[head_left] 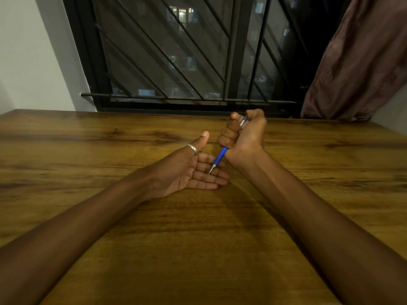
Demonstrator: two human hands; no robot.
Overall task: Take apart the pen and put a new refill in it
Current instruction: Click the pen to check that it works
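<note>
My right hand [243,134] is a closed fist around a blue pen [221,156]. The pen's blue grip and metal tip stick out below the fist, pointing down and to the left. Its clear upper end with a blue clicker shows at the top of the fist by my thumb. My left hand [193,170] lies palm up on the wooden table [198,238], fingers stretched out to the right and thumb raised, with a silver ring on the thumb. The pen tip hovers just over or touches the left fingers. No loose refill is in view.
Beyond the table's far edge is a dark window with a black metal grille [176,62]. A brown curtain [356,62] hangs at the right. A white wall [33,51] is at the left.
</note>
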